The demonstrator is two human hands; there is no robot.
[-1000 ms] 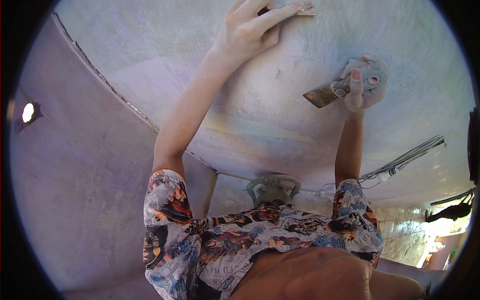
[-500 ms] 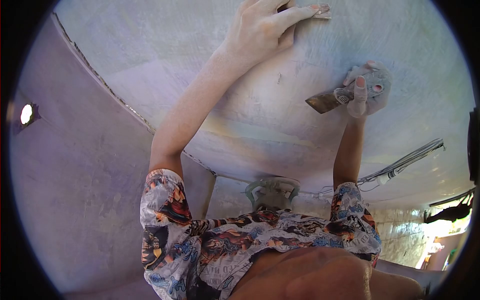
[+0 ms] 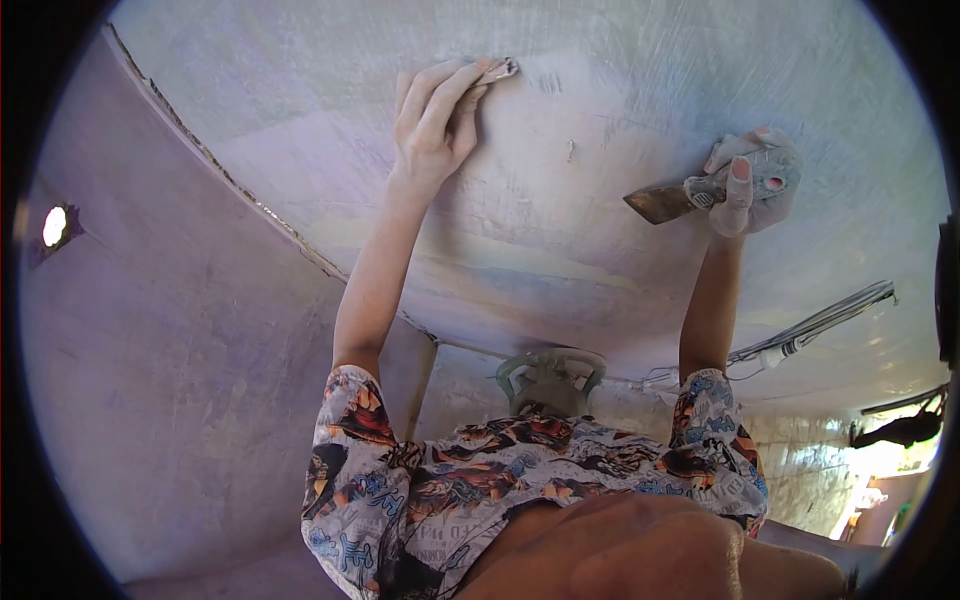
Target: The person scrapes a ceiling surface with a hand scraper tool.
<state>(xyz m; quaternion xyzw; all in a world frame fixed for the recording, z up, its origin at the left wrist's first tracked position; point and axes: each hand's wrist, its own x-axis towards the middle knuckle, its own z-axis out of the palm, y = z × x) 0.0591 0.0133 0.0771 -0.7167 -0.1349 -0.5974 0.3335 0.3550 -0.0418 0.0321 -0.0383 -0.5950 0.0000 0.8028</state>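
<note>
My left hand (image 3: 436, 122) is closed on a small pale piece with dark marks (image 3: 500, 70), possibly folded sandpaper, against the pale plastered surface (image 3: 540, 230). My right hand (image 3: 752, 185), coated in grey, grips a scraper (image 3: 662, 204). Its dark, worn blade points left, close to the surface, though contact cannot be made out. The scraper's handle is partly hidden by my fingers. A small mark (image 3: 571, 151) shows on the surface between my hands.
A purplish wall (image 3: 190, 330) with a bright opening (image 3: 55, 226) stands at left. A greenish plastic chair (image 3: 550, 382) shows beyond my patterned shirt (image 3: 500, 470). Bundled cables (image 3: 825, 318) with a white fitting (image 3: 778, 354) hang at right, near a dark object (image 3: 905, 428).
My left hand has moved left and lower in the view, still holding the small piece. My right hand and scraper have shifted slightly right.
</note>
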